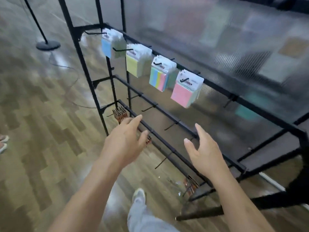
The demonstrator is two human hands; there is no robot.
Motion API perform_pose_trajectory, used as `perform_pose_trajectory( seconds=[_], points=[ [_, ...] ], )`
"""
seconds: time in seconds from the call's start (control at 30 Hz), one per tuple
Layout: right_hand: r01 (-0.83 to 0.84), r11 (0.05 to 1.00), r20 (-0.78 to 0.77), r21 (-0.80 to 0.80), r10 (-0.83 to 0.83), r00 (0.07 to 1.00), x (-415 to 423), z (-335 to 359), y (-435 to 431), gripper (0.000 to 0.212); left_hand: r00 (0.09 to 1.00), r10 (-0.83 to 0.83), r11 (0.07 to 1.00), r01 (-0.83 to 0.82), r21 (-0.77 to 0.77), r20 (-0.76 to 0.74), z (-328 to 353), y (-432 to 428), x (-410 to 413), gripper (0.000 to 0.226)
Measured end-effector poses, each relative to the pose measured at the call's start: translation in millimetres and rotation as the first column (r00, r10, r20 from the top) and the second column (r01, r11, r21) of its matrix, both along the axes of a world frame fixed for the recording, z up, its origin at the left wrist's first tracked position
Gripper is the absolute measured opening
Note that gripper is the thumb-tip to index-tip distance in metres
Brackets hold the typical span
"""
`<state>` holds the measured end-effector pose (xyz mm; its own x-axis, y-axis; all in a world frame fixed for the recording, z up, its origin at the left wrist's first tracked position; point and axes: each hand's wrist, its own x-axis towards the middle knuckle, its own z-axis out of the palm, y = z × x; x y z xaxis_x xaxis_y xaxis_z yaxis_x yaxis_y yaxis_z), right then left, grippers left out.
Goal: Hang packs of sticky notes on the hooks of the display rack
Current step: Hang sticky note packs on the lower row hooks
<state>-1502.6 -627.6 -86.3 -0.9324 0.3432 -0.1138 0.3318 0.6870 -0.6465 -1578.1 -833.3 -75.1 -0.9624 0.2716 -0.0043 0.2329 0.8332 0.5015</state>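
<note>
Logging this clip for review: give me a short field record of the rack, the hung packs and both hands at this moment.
rack: black metal display rack, three rails visible
top rail: blue sticky-note pack, yellow sticky-note pack, striped multicolour pack, pink pack, all hung
middle rail: visible hooks bare
lowest rail: brown hanging items, blurred
left hand: open, empty, at lowest rail
right hand: open, empty, near middle rail

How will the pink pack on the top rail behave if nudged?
The pink pack hangs on a single hook through its header, so it would probably swing freely. It looks like a paper block: likely light, fairly stiff.
</note>
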Motion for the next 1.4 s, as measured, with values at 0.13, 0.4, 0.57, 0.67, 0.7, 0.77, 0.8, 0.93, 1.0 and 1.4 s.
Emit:
perform_pose_trajectory(
  seconds=[0.13,0.4,0.57,0.67,0.7,0.77,0.8,0.93,1.0,1.4],
  points=[
    [0.163,0.984,-0.05,-0.071,-0.167,0.985,-63,-10,0,0.067,0.991,-0.133,0.991,0.133,0.014,-0.003,1,17,-85,0.056],
    [0.548,0.815,-0.099,-0.19,-0.571,0.815,-180,-9,2,0.072,0.957,-0.278,0.96,0.273,0.062,0.084,12,43,-223,0.057],
    [0.643,0.723,-0.114,-0.251,-0.682,0.722,-202,-9,-6,0.04,0.937,-0.327,0.929,0.295,0.223,0.122,6,66,-269,0.044],
    [0.676,0.688,-0.128,-0.265,-0.72,0.682,-205,-5,-19,0.044,0.927,-0.338,0.897,0.265,0.353,0.164,-6,75,-286,0.034],
    [0.694,0.67,-0.138,-0.264,-0.738,0.66,-207,-6,-23,0.043,0.927,-0.327,0.891,0.238,0.387,0.181,-9,76,-290,0.032],
    [0.736,0.614,-0.145,-0.284,-0.786,0.6,-211,-5,-32,0.039,0.927,-0.298,0.885,0.18,0.428,0.226,-14,79,-299,0.032],
    [0.759,0.583,-0.145,-0.291,-0.811,0.567,-213,-5,-35,0.034,0.92,-0.292,0.879,0.151,0.452,0.26,-16,80,-303,0.028],
    [0.821,0.478,-0.138,-0.313,-0.878,0.459,-219,-2,-47,0.016,0.878,-0.318,0.829,0.074,0.554,0.358,-17,81,-310,0.022],
    [0.82,0.452,-0.144,-0.351,-0.892,0.429,-223,0,-53,0.017,0.863,-0.343,0.793,0.055,0.607,0.37,-15,78,-311,0.027],
    [0.705,0.347,-0.18,-0.619,-0.936,0.304,-227,0,-96,0.015,0.618,-0.691,0.64,0.282,0.714,0.375,15,32,-321,0.014]
  ],
)
